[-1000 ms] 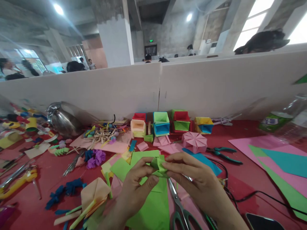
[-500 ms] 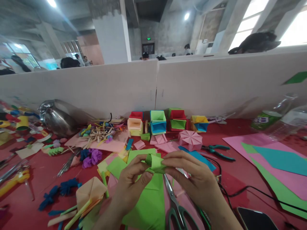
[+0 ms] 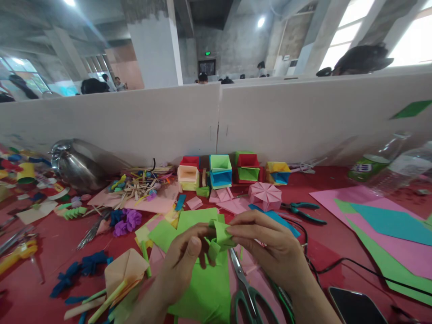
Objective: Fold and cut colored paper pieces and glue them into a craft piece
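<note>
A small piece of folded green paper (image 3: 221, 236) is held up between my hands, its flaps partly spread. My right hand (image 3: 270, 245) pinches its right side between thumb and fingers. My left hand (image 3: 185, 256) holds the left side with its fingers at and behind the paper, the thumb lifted off; those fingertips are partly hidden. Beneath lie flat sheets of green paper (image 3: 205, 288). Scissors (image 3: 245, 285) with grey-green handles rest just right of them, blades pointing away from me.
Coloured folded paper boxes (image 3: 221, 172) stand along the white partition (image 3: 151, 121). A pink folded paper piece (image 3: 265, 195) and teal pliers (image 3: 305, 212) lie before them. At right are a phone (image 3: 357, 306), a black cable (image 3: 357, 265) and paper sheets; at left, a yellow glue gun (image 3: 20, 254) and metal jug (image 3: 79, 166).
My left thumb has come up off the green paper. The paper's folds have opened out, with a flap now hanging on its left side.
</note>
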A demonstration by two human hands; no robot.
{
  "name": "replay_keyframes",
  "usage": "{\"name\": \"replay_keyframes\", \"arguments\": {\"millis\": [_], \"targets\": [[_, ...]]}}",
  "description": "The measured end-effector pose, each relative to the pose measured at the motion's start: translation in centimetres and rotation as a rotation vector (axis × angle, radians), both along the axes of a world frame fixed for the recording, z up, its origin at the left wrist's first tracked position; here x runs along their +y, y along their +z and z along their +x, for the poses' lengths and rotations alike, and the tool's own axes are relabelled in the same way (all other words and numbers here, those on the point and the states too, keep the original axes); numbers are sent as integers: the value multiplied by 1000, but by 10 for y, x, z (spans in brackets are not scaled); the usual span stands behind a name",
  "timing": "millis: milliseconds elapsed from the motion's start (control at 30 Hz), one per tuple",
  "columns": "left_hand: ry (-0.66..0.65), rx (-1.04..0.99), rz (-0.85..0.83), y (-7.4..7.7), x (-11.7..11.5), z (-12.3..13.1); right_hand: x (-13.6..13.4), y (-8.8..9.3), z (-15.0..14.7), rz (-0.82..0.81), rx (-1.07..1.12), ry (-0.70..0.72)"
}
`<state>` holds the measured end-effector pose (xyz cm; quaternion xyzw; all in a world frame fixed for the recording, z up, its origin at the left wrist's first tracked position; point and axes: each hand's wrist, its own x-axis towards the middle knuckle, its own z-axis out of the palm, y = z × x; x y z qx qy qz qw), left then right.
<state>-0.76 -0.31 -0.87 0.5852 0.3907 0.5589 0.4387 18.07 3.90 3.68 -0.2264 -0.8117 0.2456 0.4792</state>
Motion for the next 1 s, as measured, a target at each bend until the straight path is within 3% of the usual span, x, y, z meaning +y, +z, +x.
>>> {"name": "replay_keyframes", "arguments": {"millis": [100, 333, 567, 667, 800, 867, 1000], "targets": [[57, 149, 15, 2, 0, -1, 1, 0, 0, -42, 12, 32], [146, 359, 264, 16, 3, -1, 1, -2, 2, -160, 37, 86], [251, 283, 160, 7, -4, 1, 1, -2, 0, -202, 39, 97], [270, 368, 268, 4, -4, -2, 2, -2, -1, -220, 34, 78], [114, 499, 425, 8, 0, -5, 3, -1, -3, -227, 43, 41], [54, 470, 415, 11, 2, -5, 2, -1, -4, -234, 46, 25], [59, 389, 358, 12, 3, -4, 1, -5, -5, -295, 67, -42]]}}
